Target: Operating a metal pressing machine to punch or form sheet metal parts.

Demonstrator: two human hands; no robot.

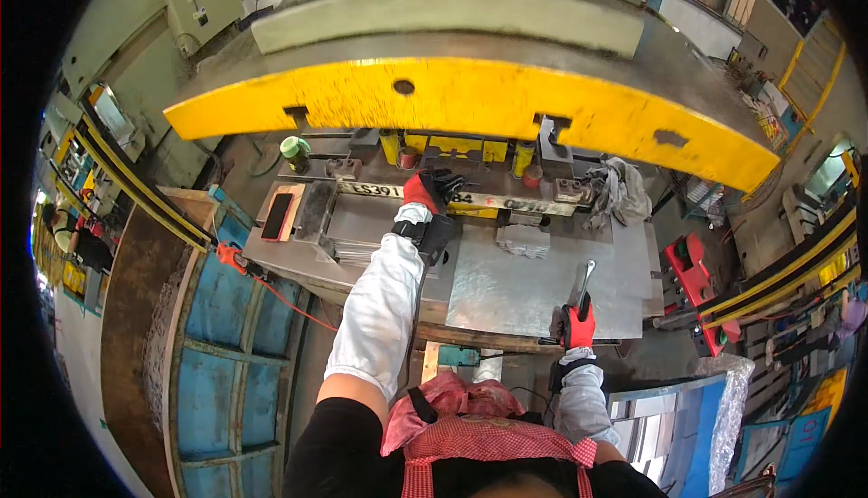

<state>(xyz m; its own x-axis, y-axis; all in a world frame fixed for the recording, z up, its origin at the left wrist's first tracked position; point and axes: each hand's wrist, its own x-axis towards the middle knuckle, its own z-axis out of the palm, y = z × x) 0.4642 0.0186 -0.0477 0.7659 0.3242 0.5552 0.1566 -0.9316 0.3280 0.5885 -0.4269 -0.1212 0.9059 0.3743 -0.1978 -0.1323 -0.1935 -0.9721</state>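
My left hand (pixel 430 190), in a red and black glove, reaches over the front bar (pixel 384 190) of a metal press die. Its dark fingers stretch over the die and look apart, with nothing seen in them. Close to the front edge of a flat metal sheet (pixel 515 285), my right hand (pixel 578 324), gloved alike, is closed round the handle of a wrench (pixel 587 277). The wrench's bright head points away from me over the sheet. Just behind the sheet's middle lies a small stack of metal plates (pixel 523 240). More stacked sheets (pixel 362 252) lie beside my left forearm.
A yellow press beam (pixel 470 95) spans above the die. A grey rag (pixel 622 192) hangs at the right, a phone (pixel 278 216) and a green-capped bottle (pixel 295 152) at the left. A blue-framed bin (pixel 217 317) stands left; a red control stand (pixel 692 272) right.
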